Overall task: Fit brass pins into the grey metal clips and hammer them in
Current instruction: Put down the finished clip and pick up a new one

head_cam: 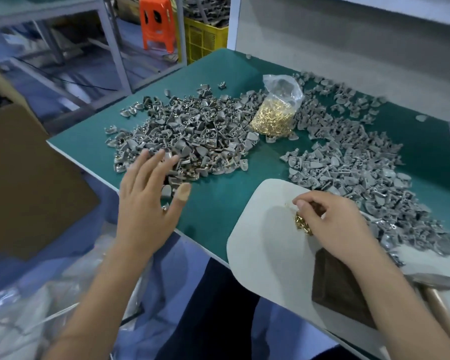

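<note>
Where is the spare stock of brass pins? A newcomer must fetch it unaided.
Start at the green table, then look to its far middle, between the two heaps of grey clips. There stands a clear plastic bag, the only gold-coloured mass among all that grey.

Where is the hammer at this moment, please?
In the head view the hammer lies at the lower right, on the table's near edge, beside the dark block and just right of the right forearm; neither hand touches it.
</note>
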